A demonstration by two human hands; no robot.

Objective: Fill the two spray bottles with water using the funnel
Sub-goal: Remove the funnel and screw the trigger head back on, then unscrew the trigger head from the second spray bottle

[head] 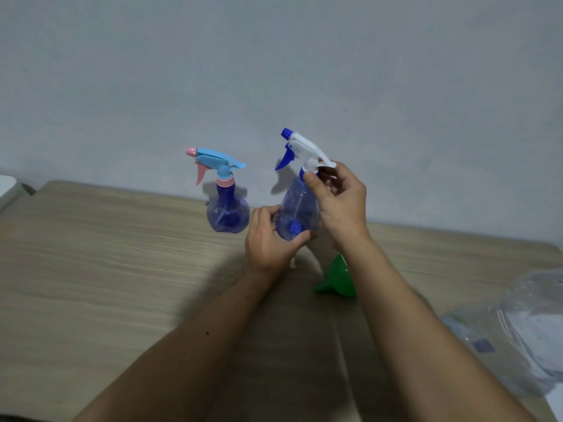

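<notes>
Standing untouched on the table (91, 254), a round spray bottle (228, 213) waits while the left hand (269, 239) cups the base of a light, thin-walled blue-and-white spray bottle (297, 208), the right hand (338, 199) pinching its collar, probably to unscrew, above a green funnel (336, 278).

In front of you is a light wood-grain table (106, 269) set against a wall. On it stand a round spray bottle with a pale blue and pink trigger head (227, 208), a green funnel (336, 280) lying on its side, and, at your right, a large clear plastic water bottle (530, 330).
</notes>
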